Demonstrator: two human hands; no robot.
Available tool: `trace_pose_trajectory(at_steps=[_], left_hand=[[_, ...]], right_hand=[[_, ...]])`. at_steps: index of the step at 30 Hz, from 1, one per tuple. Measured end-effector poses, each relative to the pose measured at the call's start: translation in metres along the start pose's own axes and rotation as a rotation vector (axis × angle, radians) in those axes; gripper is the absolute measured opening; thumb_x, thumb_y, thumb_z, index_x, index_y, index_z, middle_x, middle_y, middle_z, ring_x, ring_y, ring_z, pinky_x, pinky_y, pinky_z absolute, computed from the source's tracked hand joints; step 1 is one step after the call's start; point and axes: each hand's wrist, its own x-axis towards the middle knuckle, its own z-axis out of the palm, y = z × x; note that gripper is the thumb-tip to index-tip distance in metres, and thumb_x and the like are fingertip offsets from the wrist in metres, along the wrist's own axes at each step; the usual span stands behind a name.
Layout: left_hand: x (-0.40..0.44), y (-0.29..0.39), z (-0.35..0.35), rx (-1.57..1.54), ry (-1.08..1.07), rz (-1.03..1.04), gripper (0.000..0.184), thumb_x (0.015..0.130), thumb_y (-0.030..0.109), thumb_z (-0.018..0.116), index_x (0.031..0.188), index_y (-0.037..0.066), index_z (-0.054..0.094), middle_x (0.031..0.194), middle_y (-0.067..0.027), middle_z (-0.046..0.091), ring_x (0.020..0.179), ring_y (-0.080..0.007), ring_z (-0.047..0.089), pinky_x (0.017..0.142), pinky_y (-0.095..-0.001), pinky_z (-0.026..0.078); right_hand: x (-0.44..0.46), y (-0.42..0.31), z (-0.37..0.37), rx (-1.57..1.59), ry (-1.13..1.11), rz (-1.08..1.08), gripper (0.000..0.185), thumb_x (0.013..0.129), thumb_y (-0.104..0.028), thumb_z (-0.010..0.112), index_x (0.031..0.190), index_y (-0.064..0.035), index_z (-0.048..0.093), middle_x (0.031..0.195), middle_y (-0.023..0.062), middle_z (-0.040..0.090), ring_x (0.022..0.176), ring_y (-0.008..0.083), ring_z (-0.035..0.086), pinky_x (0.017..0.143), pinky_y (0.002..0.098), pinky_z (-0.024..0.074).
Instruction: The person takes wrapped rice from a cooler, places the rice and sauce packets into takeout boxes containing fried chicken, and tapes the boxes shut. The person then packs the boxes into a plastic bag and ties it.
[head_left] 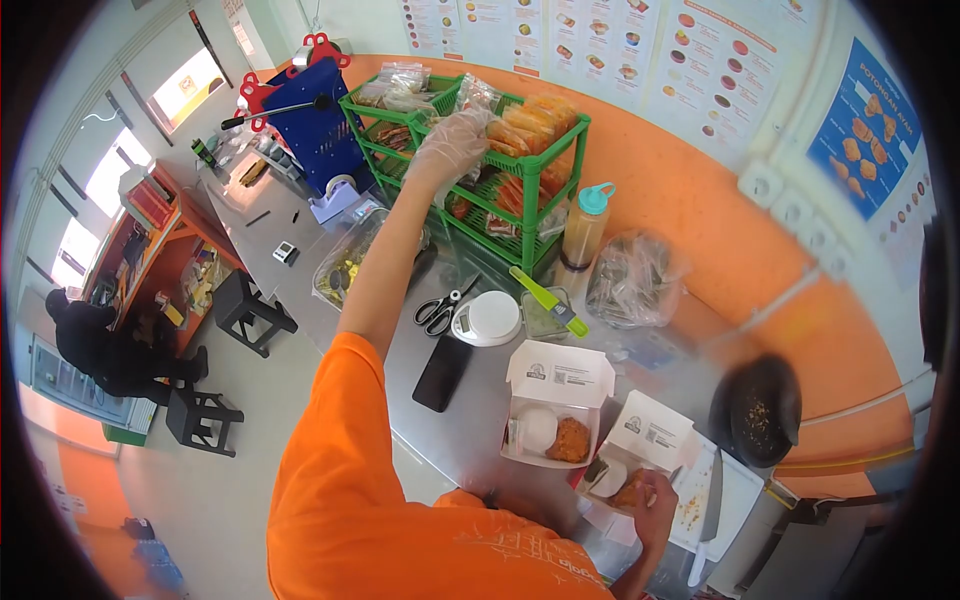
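Observation:
My left hand [452,150], in a clear plastic glove, reaches far out to the top of a green plastic rack [530,215]. Its fingers look curled among the packets [478,95]; what they grip is hidden. Low on the right, my bare right hand [655,505] has its fingers bent round the side of an open takeaway box [652,432], by a piece of fried chicken [630,492]. Beside it stands a second open takeaway box [562,368], with a white rice mound [535,428] and fried chicken [571,440].
Near the boxes lie a phone [443,373], scissors [437,313], a white scale [487,318] and a green-handled brush [548,300]. A knife [711,505] rests on a white cutting board [742,500] by a black bowl [755,410]. A sauce bottle [585,230] stands beside the rack. A person [120,345] sits far left.

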Motion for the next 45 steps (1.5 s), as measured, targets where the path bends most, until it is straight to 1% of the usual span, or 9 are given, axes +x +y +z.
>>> trace_pose_trajectory(at_steps=[14,17,18,22,26,28,32,35,45], left_hand=[[-0.001,0.001,-0.004,-0.109,0.091,0.147,0.021,0.093,0.021,0.062,0.105,0.004,0.069,0.095,-0.0215,0.069,0.093,-0.0397,0.066,0.083,-0.0483,0.051],[0.004,0.011,-0.034,-0.219,0.123,0.032,0.023,0.092,0.023,0.063,0.107,0.006,0.069,0.091,-0.0191,0.069,0.088,-0.0346,0.068,0.081,-0.0431,0.053],[0.006,0.008,-0.038,-0.171,0.291,0.164,0.025,0.092,0.023,0.064,0.108,0.004,0.069,0.091,-0.0174,0.068,0.085,-0.0303,0.069,0.078,-0.0397,0.053],[-0.033,0.062,-0.084,-0.169,0.328,0.208,0.020,0.090,0.012,0.066,0.108,0.004,0.069,0.102,-0.0143,0.068,0.089,-0.0293,0.068,0.081,-0.0385,0.053],[-0.139,0.127,-0.064,0.048,0.093,0.334,0.024,0.091,0.008,0.063,0.114,0.008,0.067,0.106,-0.0096,0.068,0.098,-0.0277,0.066,0.085,-0.0391,0.055],[-0.201,0.156,-0.034,-0.227,-0.066,0.462,0.024,0.091,0.010,0.064,0.114,0.012,0.068,0.111,-0.0127,0.069,0.098,-0.0308,0.067,0.083,-0.0407,0.054],[-0.330,0.220,0.026,-0.156,-0.492,0.335,0.027,0.082,0.006,0.070,0.108,0.015,0.069,0.101,-0.0096,0.070,0.077,-0.0291,0.069,0.064,-0.0384,0.055],[-0.356,0.255,0.030,-0.515,-0.469,0.236,0.026,0.081,0.003,0.071,0.104,0.015,0.069,0.095,-0.0096,0.070,0.067,-0.0291,0.068,0.055,-0.0368,0.053],[-0.369,0.263,0.040,-0.479,-0.449,0.412,0.012,0.085,0.009,0.068,0.096,0.014,0.067,0.090,-0.0072,0.068,0.074,-0.0278,0.068,0.059,-0.0379,0.055]], right_hand=[[0.002,-0.007,-0.002,-0.032,-0.007,-0.031,0.019,0.088,-0.004,0.066,0.106,0.0019,0.064,0.100,0.0204,0.069,0.093,0.0382,0.067,0.085,0.0438,0.0520],[0.000,-0.016,-0.006,-0.030,0.002,-0.032,0.019,0.088,-0.004,0.065,0.106,0.0016,0.064,0.100,0.0207,0.069,0.094,0.0392,0.067,0.085,0.0439,0.0520],[0.000,-0.020,-0.009,-0.021,-0.003,-0.020,0.018,0.088,-0.004,0.066,0.105,0.0015,0.064,0.100,0.0209,0.069,0.094,0.0398,0.067,0.085,0.0442,0.0520],[0.008,-0.027,-0.011,-0.008,0.066,-0.104,0.020,0.088,-0.005,0.067,0.107,0.0008,0.065,0.101,0.0214,0.069,0.096,0.0405,0.066,0.086,0.0448,0.0514],[0.021,-0.071,-0.011,0.068,0.112,-0.172,0.027,0.089,-0.009,0.070,0.115,-0.0009,0.066,0.111,0.0181,0.068,0.103,0.0378,0.065,0.090,0.0401,0.0513],[0.019,-0.103,-0.005,0.228,0.096,-0.154,0.030,0.089,-0.012,0.072,0.116,-0.0014,0.066,0.117,0.0155,0.067,0.107,0.0363,0.063,0.091,0.0379,0.0506],[0.003,-0.111,0.017,0.251,0.012,-0.263,0.033,0.088,-0.014,0.072,0.119,-0.0034,0.067,0.106,0.0115,0.064,0.098,0.0327,0.061,0.086,0.0387,0.0503],[-0.012,-0.092,0.025,0.162,-0.103,-0.339,0.031,0.088,-0.014,0.071,0.118,-0.0047,0.069,0.098,0.0101,0.061,0.092,0.0309,0.059,0.083,0.0396,0.0499],[-0.036,-0.054,0.032,0.172,-0.289,-0.179,0.013,0.089,-0.009,0.068,0.098,0.0011,0.069,0.092,0.0142,0.060,0.087,0.0327,0.060,0.077,0.0416,0.0498]])
